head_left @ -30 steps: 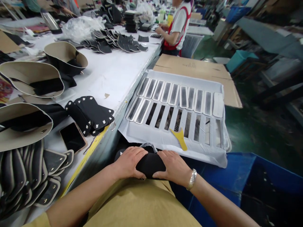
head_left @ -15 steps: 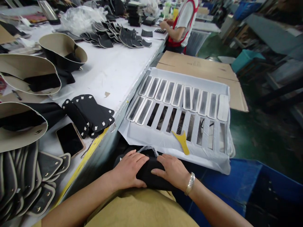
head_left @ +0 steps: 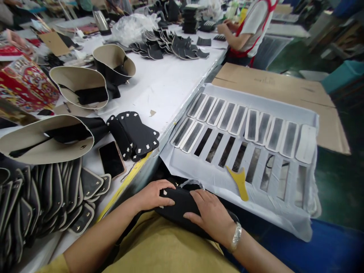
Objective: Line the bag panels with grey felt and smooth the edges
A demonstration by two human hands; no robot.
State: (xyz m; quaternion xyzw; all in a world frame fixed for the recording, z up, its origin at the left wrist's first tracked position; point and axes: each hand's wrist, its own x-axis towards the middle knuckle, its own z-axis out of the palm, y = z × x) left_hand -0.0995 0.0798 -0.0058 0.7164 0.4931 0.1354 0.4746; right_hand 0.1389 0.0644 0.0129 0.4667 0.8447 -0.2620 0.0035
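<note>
A black, soft-looking panel lies across my front, low in the view, with small white tabs at its left end. My left hand grips that left end, its thumb and fingers bent around the edge near the tabs. On the panel's right part lies my right hand, fingers curled over the far edge and thumb on the near face. The panel's underside is hidden. Just beyond it shows a loop of clear plastic. Similar black panels with white tabs are stacked at the table's edge.
Right of the table, a grey slotted tray bears rows of light-rimmed strips and a yellow forked piece. A phone, beige-lined black bag bodies and riveted flaps fill the left. A person works behind.
The view has turned left, so the scene sits further right. My left hand has shifted toward the panel's left end, where white tabs now show. My right hand remains on the panel.
</note>
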